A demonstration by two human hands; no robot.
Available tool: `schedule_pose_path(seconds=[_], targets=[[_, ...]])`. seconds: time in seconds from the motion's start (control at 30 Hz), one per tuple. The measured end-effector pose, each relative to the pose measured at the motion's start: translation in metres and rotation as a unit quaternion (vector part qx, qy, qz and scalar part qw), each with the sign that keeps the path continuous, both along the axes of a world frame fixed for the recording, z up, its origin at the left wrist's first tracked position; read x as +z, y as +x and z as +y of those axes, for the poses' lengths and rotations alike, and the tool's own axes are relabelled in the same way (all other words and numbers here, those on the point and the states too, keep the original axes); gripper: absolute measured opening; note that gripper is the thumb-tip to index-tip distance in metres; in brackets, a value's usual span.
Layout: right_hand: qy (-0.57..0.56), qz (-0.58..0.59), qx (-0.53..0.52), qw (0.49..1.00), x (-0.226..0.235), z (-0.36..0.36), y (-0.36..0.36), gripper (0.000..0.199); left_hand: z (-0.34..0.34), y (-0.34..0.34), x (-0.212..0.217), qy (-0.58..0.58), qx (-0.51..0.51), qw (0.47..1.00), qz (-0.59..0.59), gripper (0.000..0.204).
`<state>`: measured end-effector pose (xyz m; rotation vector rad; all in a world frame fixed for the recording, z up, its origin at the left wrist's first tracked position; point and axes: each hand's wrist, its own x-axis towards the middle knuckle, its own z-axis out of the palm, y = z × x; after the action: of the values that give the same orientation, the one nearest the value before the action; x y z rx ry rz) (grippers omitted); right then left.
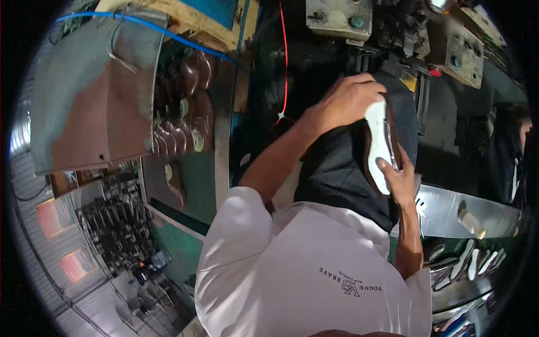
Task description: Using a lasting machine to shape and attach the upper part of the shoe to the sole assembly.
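Where the far left of the view is taken up, a scuffed grey-and-brown curved metal panel point(90, 95) is seen, with a thin blue cable point(168, 35) run across its top.
Rack: rows of glossy brown leather shoes point(188, 106) are stacked on a dark shelf just right of the panel; exact count cannot be told.
Red wire: a thin red wire point(285, 62) is hung down in front of the dark machine body, left of the raised arm.
Left hand point(351, 98): closed over the upper end of a shoe with a white flat insole and dark brown upper point(379, 143); fingers are wrapped on top of it, knuckles up.
Shoe: held upright between both hands, sole side turned to the camera, pressed at the black machine point(404, 73) just under its grey metal housing point(338, 17).
Right hand point(400, 180): placed at the lower end of the shoe, thumb laid flat on the white insole, fingers behind it, so the shoe is gripped.
Shirt: a white short-sleeved shirt point(303, 264) is worn; it fills the lower middle.
Tray: a shiny curved metal tray point(449, 208) is seen right of the right hand, white flat insoles point(477, 261) lying below it.
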<state>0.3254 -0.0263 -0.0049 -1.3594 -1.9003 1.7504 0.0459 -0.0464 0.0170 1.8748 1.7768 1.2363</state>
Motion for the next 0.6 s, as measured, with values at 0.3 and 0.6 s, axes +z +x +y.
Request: schedule_pose_path(seconds=[0.3, 0.6], targets=[[-0.058, 0.011, 0.106, 0.993, -0.016, -0.008, -0.059, 0.087, -0.068, -0.054, -0.029, -0.09, 0.057, 0.993, 0.053, 0.025], [-0.062, 0.015, 0.134, 0.989, -0.003, 0.011, -0.059, 0.091, -0.07, -0.068, -0.009, -0.202, -0.019, 0.953, 0.225, 0.042]])
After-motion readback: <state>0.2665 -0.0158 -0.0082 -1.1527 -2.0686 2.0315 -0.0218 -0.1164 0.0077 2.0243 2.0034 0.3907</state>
